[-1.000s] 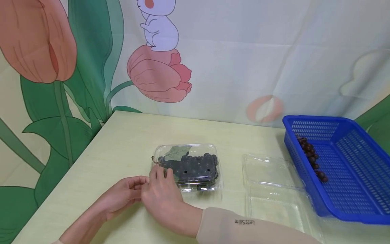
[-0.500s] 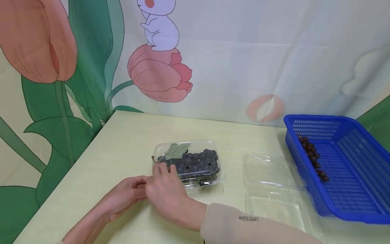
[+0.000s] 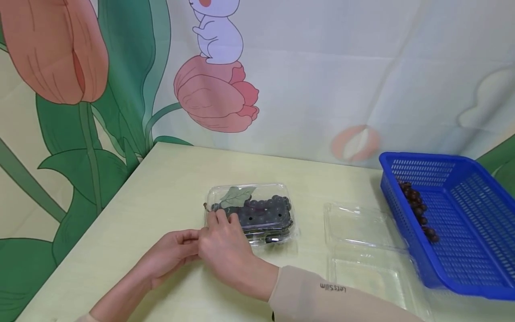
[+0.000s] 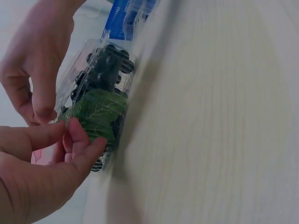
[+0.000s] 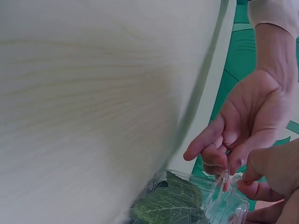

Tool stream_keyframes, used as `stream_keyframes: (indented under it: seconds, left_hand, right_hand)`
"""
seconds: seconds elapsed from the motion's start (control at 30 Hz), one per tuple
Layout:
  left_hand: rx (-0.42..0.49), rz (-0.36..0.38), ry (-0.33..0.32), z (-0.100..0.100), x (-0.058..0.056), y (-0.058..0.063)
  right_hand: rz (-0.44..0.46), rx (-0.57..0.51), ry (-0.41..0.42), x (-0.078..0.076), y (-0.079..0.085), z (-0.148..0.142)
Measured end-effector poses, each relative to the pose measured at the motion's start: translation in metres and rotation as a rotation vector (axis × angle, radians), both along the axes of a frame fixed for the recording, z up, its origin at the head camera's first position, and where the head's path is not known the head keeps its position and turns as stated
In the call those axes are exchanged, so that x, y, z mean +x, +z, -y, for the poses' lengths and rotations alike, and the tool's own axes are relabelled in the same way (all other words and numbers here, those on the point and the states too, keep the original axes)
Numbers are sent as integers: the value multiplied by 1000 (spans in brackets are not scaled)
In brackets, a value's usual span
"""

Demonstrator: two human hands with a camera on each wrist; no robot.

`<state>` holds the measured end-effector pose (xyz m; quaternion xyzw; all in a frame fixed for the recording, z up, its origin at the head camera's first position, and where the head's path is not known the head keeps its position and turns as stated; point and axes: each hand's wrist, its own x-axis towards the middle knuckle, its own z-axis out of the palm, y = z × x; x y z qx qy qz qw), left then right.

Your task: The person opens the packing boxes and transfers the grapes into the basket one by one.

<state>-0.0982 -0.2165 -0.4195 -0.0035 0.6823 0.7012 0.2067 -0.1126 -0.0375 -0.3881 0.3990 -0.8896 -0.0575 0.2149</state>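
A clear plastic clamshell box with its lid folded over stands on the table, full of dark grapes. A green leaf lies under the lid, and another leaf shows against the near side in the left wrist view. My left hand pinches the rim at the box's near left corner between thumb and fingers. My right hand grips the same corner from above, its fingertips on the lid edge. In the right wrist view the clear rim runs between both hands' fingertips.
A second clear clamshell lies unfolded on the table to the right. Beside it stands a blue plastic basket with several reddish-brown grapes along its left side. A printed cloth hangs behind the table.
The box has slid slightly away from me, with both hands staying at its near left corner. The head view has shifted a little.
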Motion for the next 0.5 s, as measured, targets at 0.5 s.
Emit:
stream_keyframes:
  seconds: [0.5]
  left_hand:
    - [-110,89,129,-9,0,9]
  right_hand:
    - [-212,4,-3,4,6,-1]
